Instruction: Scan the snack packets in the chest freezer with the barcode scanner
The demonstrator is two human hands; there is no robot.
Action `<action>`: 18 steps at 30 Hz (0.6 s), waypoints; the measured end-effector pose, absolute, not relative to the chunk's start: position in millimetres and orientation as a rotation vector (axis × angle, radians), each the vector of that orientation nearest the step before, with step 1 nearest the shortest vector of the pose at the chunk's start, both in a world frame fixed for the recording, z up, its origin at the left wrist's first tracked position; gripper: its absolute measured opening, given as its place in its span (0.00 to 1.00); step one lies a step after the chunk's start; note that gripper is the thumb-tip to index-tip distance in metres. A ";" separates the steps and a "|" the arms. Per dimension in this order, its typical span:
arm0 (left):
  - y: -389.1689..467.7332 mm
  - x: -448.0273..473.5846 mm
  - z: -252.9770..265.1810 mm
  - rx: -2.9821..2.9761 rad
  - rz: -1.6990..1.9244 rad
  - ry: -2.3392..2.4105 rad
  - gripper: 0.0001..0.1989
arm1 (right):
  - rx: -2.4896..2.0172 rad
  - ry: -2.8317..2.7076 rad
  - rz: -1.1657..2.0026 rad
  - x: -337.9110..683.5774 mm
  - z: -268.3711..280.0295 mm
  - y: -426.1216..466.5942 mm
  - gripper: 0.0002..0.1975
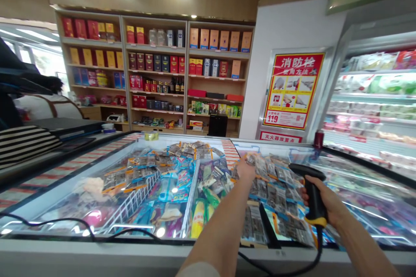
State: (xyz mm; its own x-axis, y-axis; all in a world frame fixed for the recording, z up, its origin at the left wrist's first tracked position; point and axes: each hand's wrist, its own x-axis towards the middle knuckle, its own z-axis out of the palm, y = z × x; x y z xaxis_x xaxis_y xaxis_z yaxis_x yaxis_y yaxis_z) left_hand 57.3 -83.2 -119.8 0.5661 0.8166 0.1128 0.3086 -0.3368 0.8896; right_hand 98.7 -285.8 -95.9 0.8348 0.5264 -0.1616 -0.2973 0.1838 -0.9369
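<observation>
My right hand (316,192) is wrapped round the handle of a black barcode scanner (314,201) with yellow trim, held upright over the freezer's front right. Its cable drops from the handle and runs left. My left hand (246,168) reaches forward to the far end of a pile of small clear-and-brown snack packets (276,194). Its fingers close on the edge of one packet (251,159), though they are small and partly hidden. More of these packets (146,166) with orange and blue edges lie to the left.
Below is a chest freezer with a white front rim (130,253), sliding glass and wire baskets (146,190). Blue ice-cream bags (175,181) and yellow packs (198,218) lie inside. A black cable (126,231) crosses the front edge. Shelves of boxes (156,62) stand behind; a person (42,99) is at left.
</observation>
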 end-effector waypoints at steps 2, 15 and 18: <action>-86.7 58.7 -121.8 1.925 0.686 0.886 0.22 | -1.251 -0.212 0.590 100.9 -95.3 -288.7 0.05; 68.0 -118.4 -134.8 2.242 0.971 1.506 0.18 | -1.286 -0.342 0.742 55.7 -89.4 -211.9 0.07; 84.9 -158.5 -143.4 2.389 0.842 1.605 0.18 | -1.278 -0.414 0.768 35.1 -89.5 -178.5 0.07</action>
State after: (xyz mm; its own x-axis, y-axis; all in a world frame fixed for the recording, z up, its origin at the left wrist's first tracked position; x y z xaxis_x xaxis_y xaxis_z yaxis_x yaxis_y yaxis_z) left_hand -158.5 84.9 -143.4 0.2731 0.8885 0.3687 0.8087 -0.4197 0.4122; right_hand 35.1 -178.5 -89.5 0.6892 0.7123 -0.1328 -0.2806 0.0933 -0.9553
